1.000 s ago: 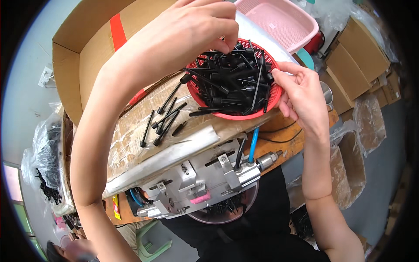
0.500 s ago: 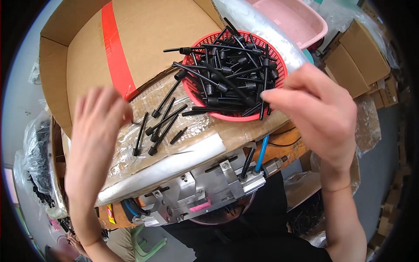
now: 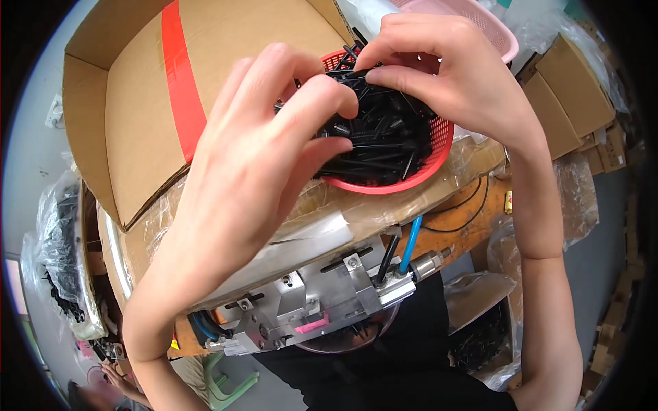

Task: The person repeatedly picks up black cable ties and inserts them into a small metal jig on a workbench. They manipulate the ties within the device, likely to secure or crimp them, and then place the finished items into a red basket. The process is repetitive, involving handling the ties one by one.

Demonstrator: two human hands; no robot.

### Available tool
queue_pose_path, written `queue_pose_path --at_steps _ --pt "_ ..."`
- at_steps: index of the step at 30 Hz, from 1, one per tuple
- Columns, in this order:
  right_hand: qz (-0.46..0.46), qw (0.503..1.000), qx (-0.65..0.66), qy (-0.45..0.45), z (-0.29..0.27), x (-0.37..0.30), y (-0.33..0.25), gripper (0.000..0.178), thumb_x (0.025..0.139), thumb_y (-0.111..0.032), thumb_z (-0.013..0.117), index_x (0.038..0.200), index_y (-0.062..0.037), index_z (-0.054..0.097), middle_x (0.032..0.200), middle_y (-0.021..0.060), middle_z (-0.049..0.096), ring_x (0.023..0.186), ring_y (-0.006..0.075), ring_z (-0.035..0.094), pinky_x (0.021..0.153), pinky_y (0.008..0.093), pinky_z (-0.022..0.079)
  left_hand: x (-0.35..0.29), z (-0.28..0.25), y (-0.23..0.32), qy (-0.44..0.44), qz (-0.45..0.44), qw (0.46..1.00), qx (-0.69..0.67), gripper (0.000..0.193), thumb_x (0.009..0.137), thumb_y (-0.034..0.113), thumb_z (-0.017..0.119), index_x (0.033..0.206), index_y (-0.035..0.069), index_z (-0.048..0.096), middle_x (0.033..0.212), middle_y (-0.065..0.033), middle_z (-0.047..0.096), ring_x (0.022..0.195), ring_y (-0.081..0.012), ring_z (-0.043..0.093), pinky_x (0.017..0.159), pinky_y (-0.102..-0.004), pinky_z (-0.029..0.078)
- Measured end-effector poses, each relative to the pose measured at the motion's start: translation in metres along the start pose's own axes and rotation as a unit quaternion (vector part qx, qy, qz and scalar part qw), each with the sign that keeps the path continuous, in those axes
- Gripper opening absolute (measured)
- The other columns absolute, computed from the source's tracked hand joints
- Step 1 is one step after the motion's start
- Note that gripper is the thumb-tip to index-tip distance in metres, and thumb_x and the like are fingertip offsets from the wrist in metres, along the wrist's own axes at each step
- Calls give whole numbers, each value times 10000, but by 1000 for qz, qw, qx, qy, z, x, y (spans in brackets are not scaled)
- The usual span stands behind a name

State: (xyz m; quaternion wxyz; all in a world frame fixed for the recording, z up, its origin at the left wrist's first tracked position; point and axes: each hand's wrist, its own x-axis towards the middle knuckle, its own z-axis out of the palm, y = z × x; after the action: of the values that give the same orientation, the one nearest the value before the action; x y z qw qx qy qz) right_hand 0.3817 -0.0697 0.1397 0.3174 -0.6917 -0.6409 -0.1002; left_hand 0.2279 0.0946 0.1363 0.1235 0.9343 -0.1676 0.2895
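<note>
From where I stand, the red basket point(image 3: 387, 186) is at one o'clock on the bench point(image 3: 449, 236), and the black sticks point(image 3: 384, 147) lie in it in a messy heap. The left hand point(image 3: 267, 144) is at the basket's nine o'clock, its grip open, with finger and thumb apart over the heap. The right hand point(image 3: 445, 72) leans in from two o'clock, and its grip looks pinched on one stick near the top. I think the step now is picking through the heap. To get one free, I'd say it needs a small, soft pinch and a slow lift, because the others cross over it and could tumble out. The big cardboard box point(image 3: 253, 34) is at eleven o'clock, and the metal tool point(image 3: 291, 305) at six.
</note>
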Motion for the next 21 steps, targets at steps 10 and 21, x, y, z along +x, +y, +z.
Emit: queue_pose_path --at_steps 10,21 --pt "-109 992 -52 41 4 -26 -15 198 673 5 701 865 -18 659 780 70 524 654 216 537 553 325 434 -1 16 -20 -18 21 998 -53 319 721 -86 671 1012 38 629 968 -94 609 863 -253 593 749 -344 483" --pt "-109 994 4 25 18 -16 -6 159 684 13 685 832 -4 630 818 88 485 782 227 534 661 319 438 3 11 -9 87 47 993 63 316 742 -81 665 1035 38 665 969 -110 614 892 -262 595 768 -336 482"
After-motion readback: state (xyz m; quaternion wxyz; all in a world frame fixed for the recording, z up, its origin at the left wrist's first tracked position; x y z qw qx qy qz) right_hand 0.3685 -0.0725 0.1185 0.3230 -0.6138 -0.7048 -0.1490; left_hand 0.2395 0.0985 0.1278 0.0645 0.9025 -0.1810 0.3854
